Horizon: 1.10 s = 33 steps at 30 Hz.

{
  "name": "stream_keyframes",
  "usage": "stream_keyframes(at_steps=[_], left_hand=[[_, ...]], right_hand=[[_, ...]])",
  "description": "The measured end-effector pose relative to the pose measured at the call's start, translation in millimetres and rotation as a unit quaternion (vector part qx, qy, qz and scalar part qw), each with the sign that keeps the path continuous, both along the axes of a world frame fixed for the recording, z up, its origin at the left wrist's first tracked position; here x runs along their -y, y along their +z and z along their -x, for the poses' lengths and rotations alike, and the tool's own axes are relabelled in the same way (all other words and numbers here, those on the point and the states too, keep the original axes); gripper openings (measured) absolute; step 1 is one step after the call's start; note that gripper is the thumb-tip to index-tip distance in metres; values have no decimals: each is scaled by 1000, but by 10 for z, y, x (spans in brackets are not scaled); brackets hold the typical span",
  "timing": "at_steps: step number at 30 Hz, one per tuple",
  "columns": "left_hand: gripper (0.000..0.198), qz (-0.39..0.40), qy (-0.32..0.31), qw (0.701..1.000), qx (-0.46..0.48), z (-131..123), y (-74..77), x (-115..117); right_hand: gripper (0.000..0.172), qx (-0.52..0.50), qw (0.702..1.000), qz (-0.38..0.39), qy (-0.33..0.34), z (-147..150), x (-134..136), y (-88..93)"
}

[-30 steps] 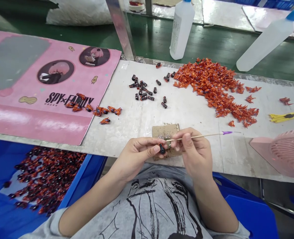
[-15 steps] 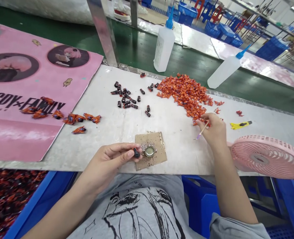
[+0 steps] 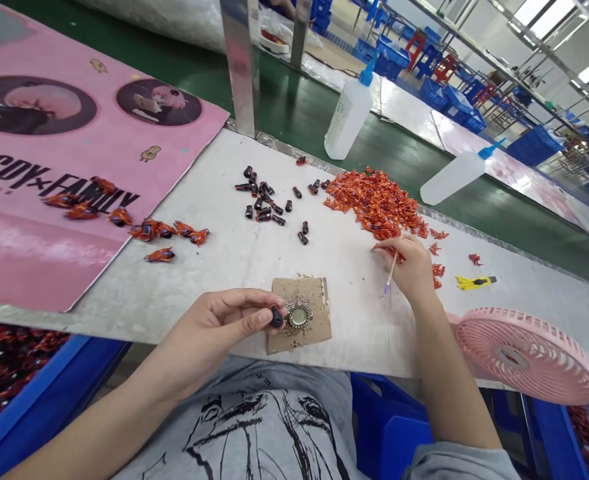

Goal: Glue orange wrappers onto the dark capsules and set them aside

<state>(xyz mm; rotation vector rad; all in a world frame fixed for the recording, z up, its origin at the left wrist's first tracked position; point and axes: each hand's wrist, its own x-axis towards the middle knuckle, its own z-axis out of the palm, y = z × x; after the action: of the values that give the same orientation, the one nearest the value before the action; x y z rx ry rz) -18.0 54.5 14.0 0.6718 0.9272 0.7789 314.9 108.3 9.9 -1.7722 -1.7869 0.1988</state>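
Note:
My left hand (image 3: 224,323) pinches a small black piece (image 3: 276,316) between thumb and fingers, right beside a round metal cap (image 3: 298,317) on a cardboard square (image 3: 319,327) at the table's near edge. My right hand (image 3: 410,267) reaches out to the near edge of the heap of orange pieces (image 3: 379,203). It holds a thin wooden stick (image 3: 390,272) with a purple tip pointing down, and its fingertips touch an orange piece at the heap's edge.
Loose black pieces (image 3: 267,203) lie mid-table. A row of orange pieces (image 3: 159,230) sits by the pink mat (image 3: 49,200). Two white squeeze bottles (image 3: 347,120) (image 3: 454,177), a yellow cutter (image 3: 474,282), a pink fan (image 3: 524,353) and blue bins (image 3: 39,407) surround the work area.
My right hand moved away from the left hand, out to the orange heap, carrying the stick. The left hand stayed by the cardboard with the black piece. The view tilted upward.

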Motion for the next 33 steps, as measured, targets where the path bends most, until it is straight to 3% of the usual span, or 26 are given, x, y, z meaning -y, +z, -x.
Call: stream_keyframes(at_steps=[4,7,9,11,12,14,18,22,26,33], left_hand=[[28,12,11,999,32,-177,29,-10],[26,13,17,997,71,-342,44,-2],[25,8,18,994,110,-443,56,3],[25,14,8,987,160,-514,65,4],[26,25,-1,983,183,-534,66,2],[26,58,-23,974,218,-540,58,0],[27,110,-43,967,224,-463,14,-7],[28,131,-62,966,216,-372,-17,-43],[26,134,-66,959,243,-334,20,-66],[19,41,88,972,215,-466,184,-18]], right_hand=[[30,-121,991,-45,-27,105,209,62],[36,-223,972,-69,-8,450,478,114],[30,-400,915,-57,25,760,686,135],[25,-470,881,-22,53,1038,877,139],[21,-477,877,-22,49,1142,955,136],[9,-436,899,-27,26,1263,1065,128],[33,-230,969,-62,61,1244,1109,135],[39,-86,980,-120,134,1148,1026,160],[41,-109,964,-156,187,1130,961,197],[16,-268,942,-183,82,1380,920,278]])
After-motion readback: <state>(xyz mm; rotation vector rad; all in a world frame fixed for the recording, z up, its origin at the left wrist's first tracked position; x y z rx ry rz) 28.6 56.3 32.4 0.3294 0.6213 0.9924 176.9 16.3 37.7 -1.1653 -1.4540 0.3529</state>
